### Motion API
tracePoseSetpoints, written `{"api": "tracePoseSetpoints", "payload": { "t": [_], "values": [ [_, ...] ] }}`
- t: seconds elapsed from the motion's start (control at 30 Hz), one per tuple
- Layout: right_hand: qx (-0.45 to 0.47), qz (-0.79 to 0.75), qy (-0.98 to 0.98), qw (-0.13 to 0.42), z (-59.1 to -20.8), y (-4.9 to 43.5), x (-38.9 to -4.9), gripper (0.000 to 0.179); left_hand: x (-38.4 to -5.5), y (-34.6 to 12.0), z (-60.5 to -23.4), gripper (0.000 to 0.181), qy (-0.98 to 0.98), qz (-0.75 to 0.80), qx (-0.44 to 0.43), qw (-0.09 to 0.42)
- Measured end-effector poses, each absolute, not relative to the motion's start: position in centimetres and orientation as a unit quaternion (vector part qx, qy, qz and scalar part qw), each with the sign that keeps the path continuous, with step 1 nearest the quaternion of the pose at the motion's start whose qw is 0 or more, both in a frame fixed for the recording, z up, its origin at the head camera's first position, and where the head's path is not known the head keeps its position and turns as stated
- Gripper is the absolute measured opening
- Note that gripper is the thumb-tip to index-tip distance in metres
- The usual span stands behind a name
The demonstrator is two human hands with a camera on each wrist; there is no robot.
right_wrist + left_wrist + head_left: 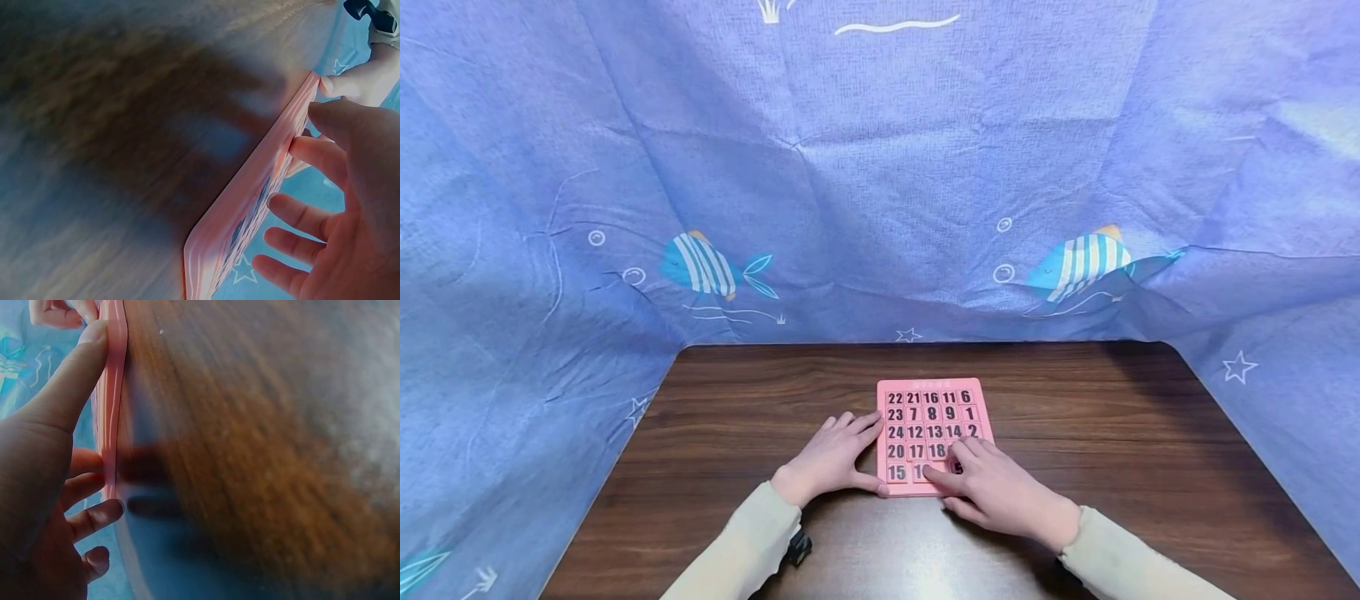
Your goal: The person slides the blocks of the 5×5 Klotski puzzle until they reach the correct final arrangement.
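A pink sliding number puzzle (933, 384) lies flat on the table, its square tiles marked with black numbers. Along its left side rests my left hand (833, 457), index finger touching the edge and thumb at the near left corner. In the left wrist view the left thumb (65, 378) lies straight against the frame. My right hand (1003, 492) reaches over the near right corner, its index fingertip on a bottom-row tile (919, 472) beside the 15 tile (897, 472). That hand covers several tiles at the lower right. In the right wrist view the right fingers (303, 215) spread loosely above the tiles.
The dark wood table (760, 392) stretches around the puzzle on all sides. Behind it hangs a blue cloth (880, 183) printed with fish and stars, which also comes down at both sides. A black device (799, 548) sits at the left wrist.
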State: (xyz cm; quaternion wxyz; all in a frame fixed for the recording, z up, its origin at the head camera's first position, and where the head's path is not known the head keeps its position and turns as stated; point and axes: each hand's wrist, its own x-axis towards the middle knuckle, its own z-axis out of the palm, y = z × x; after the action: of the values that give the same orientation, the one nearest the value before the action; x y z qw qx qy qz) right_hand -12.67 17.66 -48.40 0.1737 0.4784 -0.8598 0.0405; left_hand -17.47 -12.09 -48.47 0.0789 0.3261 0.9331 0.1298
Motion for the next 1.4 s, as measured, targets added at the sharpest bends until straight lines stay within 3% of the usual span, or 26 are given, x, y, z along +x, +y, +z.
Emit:
{"api": "tracePoseSetpoints", "payload": {
  "t": [0.33, 0.7, 0.97, 1.4],
  "values": [
    [0.475, 0.049, -0.862, 0.171, -48.2, 17.3, -12.6, 0.044, -17.5, -12.2, -48.5, 0.106, 0.933, 0.129, 0.327, 0.077],
    [0.466, 0.077, -0.865, 0.172, -48.5, 21.9, -12.4, 0.030, -17.5, -12.3, -48.5, 0.108, 0.933, 0.137, 0.322, 0.087],
    [0.482, 0.068, -0.860, 0.152, -48.6, 23.2, -11.8, 0.043, -17.5, -12.2, -48.5, 0.108, 0.932, 0.139, 0.322, 0.088],
    [0.479, 0.069, -0.866, 0.126, -48.5, 22.1, -11.7, 0.047, -17.6, -12.2, -48.6, 0.107, 0.933, 0.136, 0.320, 0.091]
  ]
}}
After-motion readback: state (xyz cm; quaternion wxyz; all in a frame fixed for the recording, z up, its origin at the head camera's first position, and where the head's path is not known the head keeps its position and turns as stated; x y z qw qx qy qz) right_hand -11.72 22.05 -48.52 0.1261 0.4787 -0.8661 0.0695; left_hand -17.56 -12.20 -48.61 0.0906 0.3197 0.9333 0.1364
